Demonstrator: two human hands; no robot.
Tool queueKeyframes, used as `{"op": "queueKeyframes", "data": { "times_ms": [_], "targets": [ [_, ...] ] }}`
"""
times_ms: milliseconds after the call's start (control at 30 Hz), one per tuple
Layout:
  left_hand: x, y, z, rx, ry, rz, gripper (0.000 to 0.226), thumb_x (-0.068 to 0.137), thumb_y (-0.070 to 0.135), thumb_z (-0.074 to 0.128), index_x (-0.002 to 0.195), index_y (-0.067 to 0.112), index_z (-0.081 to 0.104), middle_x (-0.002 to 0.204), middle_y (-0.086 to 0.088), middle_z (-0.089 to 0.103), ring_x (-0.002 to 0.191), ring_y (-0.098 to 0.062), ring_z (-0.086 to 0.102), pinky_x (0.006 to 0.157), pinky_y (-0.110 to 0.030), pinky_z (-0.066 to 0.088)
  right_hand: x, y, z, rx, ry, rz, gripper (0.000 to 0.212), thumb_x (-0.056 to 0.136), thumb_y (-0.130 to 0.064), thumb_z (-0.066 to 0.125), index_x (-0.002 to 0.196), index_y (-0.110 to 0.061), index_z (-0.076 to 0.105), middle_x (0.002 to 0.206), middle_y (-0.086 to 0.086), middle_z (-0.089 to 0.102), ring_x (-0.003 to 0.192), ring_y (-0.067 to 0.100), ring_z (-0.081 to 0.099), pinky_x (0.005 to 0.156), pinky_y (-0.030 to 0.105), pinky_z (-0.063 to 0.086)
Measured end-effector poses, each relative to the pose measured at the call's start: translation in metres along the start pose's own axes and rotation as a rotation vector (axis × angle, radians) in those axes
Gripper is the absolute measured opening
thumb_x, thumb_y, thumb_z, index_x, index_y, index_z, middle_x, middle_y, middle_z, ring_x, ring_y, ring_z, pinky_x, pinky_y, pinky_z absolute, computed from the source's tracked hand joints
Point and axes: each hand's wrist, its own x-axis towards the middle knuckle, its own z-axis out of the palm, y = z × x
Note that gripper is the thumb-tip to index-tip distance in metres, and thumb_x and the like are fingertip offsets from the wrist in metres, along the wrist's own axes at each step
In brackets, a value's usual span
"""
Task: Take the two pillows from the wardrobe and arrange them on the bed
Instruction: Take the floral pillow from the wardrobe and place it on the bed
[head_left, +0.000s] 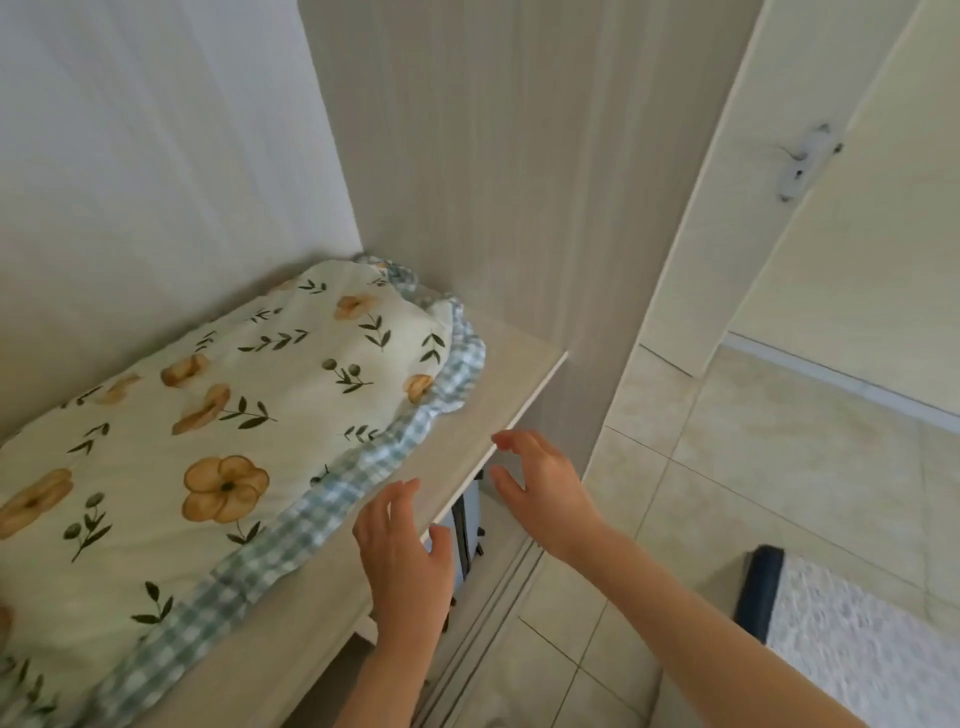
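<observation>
A cream pillow (208, 415) printed with orange flowers and green leaves, edged in a green-checked frill, lies flat on a pale wood wardrobe shelf (498, 374). It fills most of the shelf from the left edge to the back corner. Whether a second pillow lies under it I cannot tell. My left hand (405, 561) hovers at the shelf's front edge with fingers spread, just right of the frill, holding nothing. My right hand (540, 488) is a little farther right, off the shelf's edge, fingers curled apart and empty. The bed is out of view.
The wardrobe's side panel (493, 182) rises behind the shelf. An open wardrobe door (857, 260) with a metal hinge (805, 161) stands at the right. Below are beige floor tiles (753, 467), a pale rug with a dark border (857, 639), and a dark object (467, 530) under the shelf.
</observation>
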Motion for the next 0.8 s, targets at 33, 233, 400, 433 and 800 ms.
{"op": "queueKeyframes", "data": {
  "times_ms": [33, 233, 400, 433, 800],
  "targets": [
    [0.005, -0.002, 0.000, 0.014, 0.014, -0.025, 0.051, 0.083, 0.000, 0.066, 0.131, 0.012, 0.056, 0.136, -0.009, 0.052, 0.129, -0.026, 0.036, 0.105, -0.041, 0.036, 0.017, -0.003, 0.003, -0.011, -0.023, -0.033, 0.037, 0.097, -0.026, 0.053, 0.132, -0.014, 0.052, 0.130, 0.003, 0.055, 0.111, 0.016, 0.056, 0.086, 0.016, 0.038],
    [0.025, -0.015, 0.005, 0.083, 0.010, -0.181, 0.057, 0.083, -0.002, 0.062, 0.137, 0.011, 0.050, 0.149, -0.011, 0.043, 0.139, -0.030, 0.028, 0.114, -0.050, 0.030, 0.103, -0.024, 0.036, -0.105, -0.207, -0.239, 0.044, 0.097, -0.025, 0.054, 0.137, -0.011, 0.046, 0.137, 0.009, 0.048, 0.126, 0.028, 0.045, 0.103, 0.031, 0.037],
    [0.060, -0.029, -0.004, 0.352, 0.107, -0.228, 0.077, 0.083, 0.010, 0.066, 0.152, 0.019, 0.033, 0.164, -0.007, 0.018, 0.151, -0.033, 0.006, 0.119, -0.049, 0.010, 0.172, -0.040, 0.070, -0.446, -0.288, -0.586, 0.060, 0.095, -0.024, 0.055, 0.148, -0.011, 0.031, 0.155, 0.016, 0.027, 0.143, 0.039, 0.019, 0.115, 0.046, 0.024],
    [0.069, -0.032, -0.007, 0.446, 0.102, -0.226, 0.084, 0.084, 0.014, 0.065, 0.156, 0.023, 0.022, 0.166, -0.005, 0.008, 0.152, -0.033, -0.003, 0.118, -0.051, 0.004, 0.185, -0.043, 0.076, -0.499, -0.306, -0.646, 0.064, 0.094, -0.025, 0.057, 0.149, -0.012, 0.028, 0.157, 0.015, 0.022, 0.146, 0.040, 0.012, 0.117, 0.048, 0.020],
    [0.140, -0.069, -0.026, 0.859, 0.220, -0.275, 0.099, 0.067, 0.003, 0.079, 0.152, 0.027, 0.036, 0.158, -0.013, 0.035, 0.138, -0.046, 0.035, 0.105, -0.062, 0.029, 0.255, -0.023, 0.103, -0.904, -0.388, -0.893, 0.116, 0.082, -0.025, 0.068, 0.146, -0.015, -0.028, 0.160, 0.017, -0.011, 0.144, 0.049, -0.008, 0.110, 0.068, 0.012]
  ]
}}
